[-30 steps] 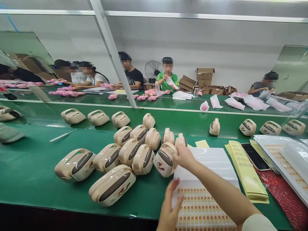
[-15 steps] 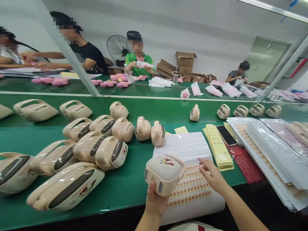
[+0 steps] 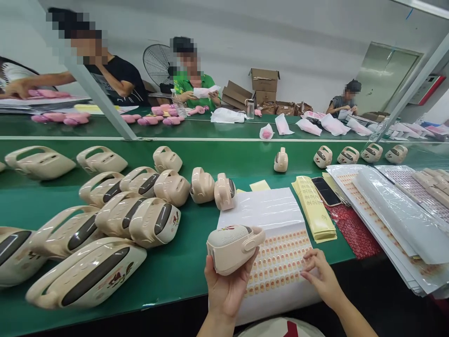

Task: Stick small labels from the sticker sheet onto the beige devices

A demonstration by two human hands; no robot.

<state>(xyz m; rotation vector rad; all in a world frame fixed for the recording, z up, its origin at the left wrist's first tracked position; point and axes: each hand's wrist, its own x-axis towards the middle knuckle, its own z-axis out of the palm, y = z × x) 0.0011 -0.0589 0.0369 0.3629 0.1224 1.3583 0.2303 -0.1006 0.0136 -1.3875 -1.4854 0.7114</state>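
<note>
A cream speaker-like device (image 3: 229,248) with a loop handle and a pale mesh face rests in my left hand (image 3: 228,288), fingers wrapped round its underside. Below and behind it lies a white sheet (image 3: 263,206) bearing rows of small orange stickers (image 3: 280,267). Over the sheet's right edge is my right hand (image 3: 321,276), its fingers curled with thumb and fingertips near each other; whether a small sticker is between them cannot be made out.
Several cream devices (image 3: 154,224) crowd the green table at left; more line the back. Right of the sheet are yellow sticker sheets (image 3: 314,210), a phone (image 3: 326,191), red bubble wrap (image 3: 352,229) and stacked sheets (image 3: 403,224). People sit across the table.
The device in my left hand has been turned, showing more of its side and handle. My right hand has moved down and right, its fingers more curled. The view has shifted slightly.
</note>
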